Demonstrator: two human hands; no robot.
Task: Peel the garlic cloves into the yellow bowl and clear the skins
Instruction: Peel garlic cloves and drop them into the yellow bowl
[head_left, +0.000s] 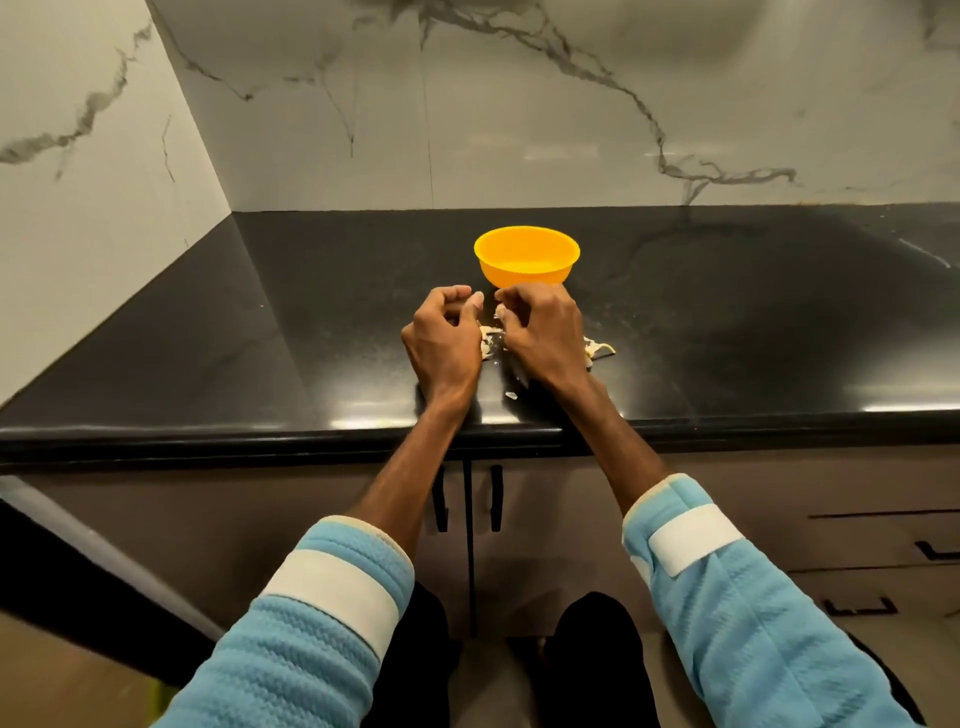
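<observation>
The left hand (444, 338) had its fingers curled toward the thumb; whether they pinched a scrap of skin could not be told. Just right of it, loose garlic skins (491, 340) lay on the black counter (311, 364), and the right hand (545, 332) pinched a pale garlic clove (500, 312) at its fingertips. The yellow bowl (526, 257) stood just beyond both hands. The clove might have slipped from so small a pinch and dropped among the skins, short of the bowl. More skins (601, 351) lay right of that hand, where a wrist might have scattered them.
</observation>
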